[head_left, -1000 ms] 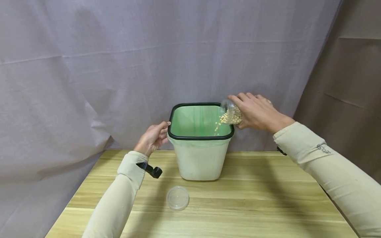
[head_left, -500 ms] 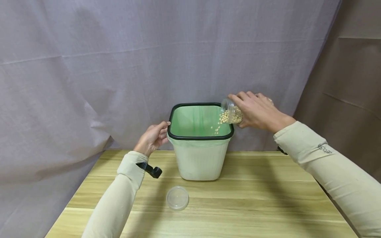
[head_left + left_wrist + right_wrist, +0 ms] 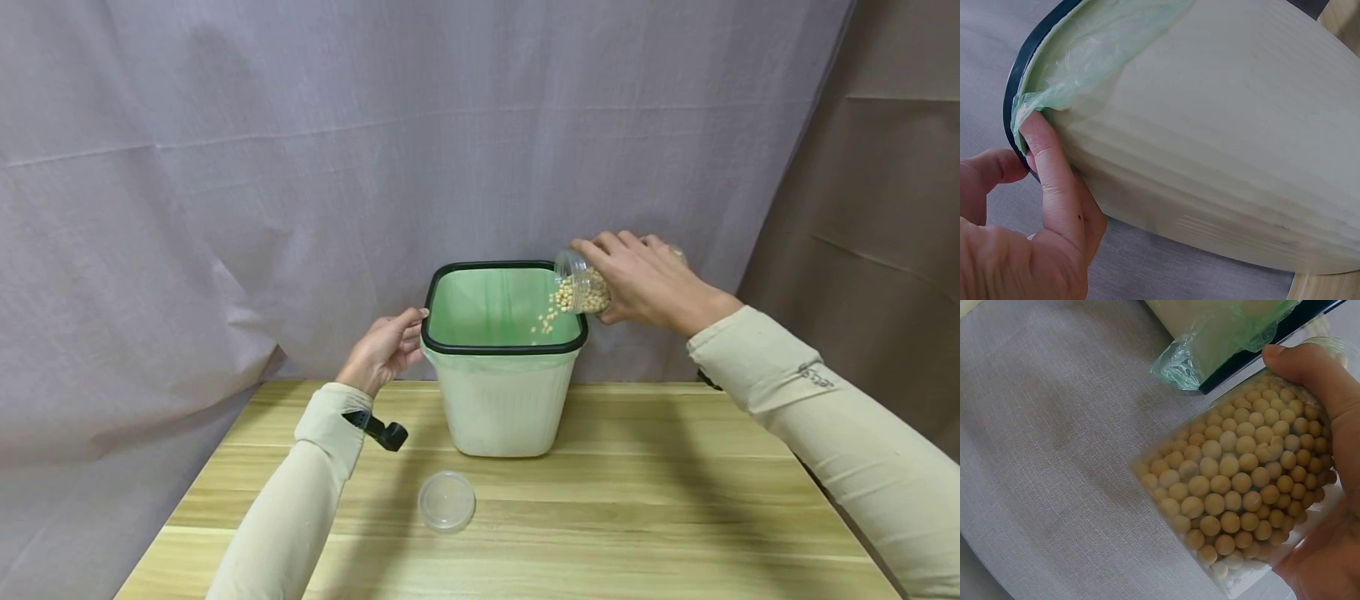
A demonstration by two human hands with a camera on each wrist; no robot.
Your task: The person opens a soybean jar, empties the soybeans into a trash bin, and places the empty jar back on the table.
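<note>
A grey-lilac fabric backdrop (image 3: pixel 375 150) hangs behind a light wooden table (image 3: pixel 637 517); a brown cloth panel (image 3: pixel 885 208) covers the far right.

At the far centre of the table stands a pale, ribbed waste bin (image 3: pixel 504 400) with a black rim (image 3: pixel 450 275) and a green plastic liner (image 3: pixel 480 304). The liner is folded outward over the rim, as the left wrist view shows (image 3: pixel 1079 56).

The left hand (image 3: pixel 382 350) is at the left side of the bin. Its fingers are loosely curled. In the wrist view one fingertip (image 3: pixel 1038 134) presses the bin wall just under the rim, and the thumb (image 3: pixel 991 172) lies at the rim edge. The hand steadies the bin rather than enclosing it.

The right hand (image 3: pixel 645 283) grips a clear plastic jar (image 3: pixel 579 283), fingers and thumb wrapped round its body. The jar is tilted, mouth pointing left and down over the right far corner of the bin. It holds pale round beans (image 3: pixel 1241 487). Several beans (image 3: pixel 546 321) are in the air between the jar mouth and the liner.

A clear round lid (image 3: pixel 447 501) lies flat on the table, near of the bin and apart from it. A black strap piece (image 3: pixel 386 432) projects from the left wrist. Both arms wear beige sleeves (image 3: pixel 810 417).
</note>
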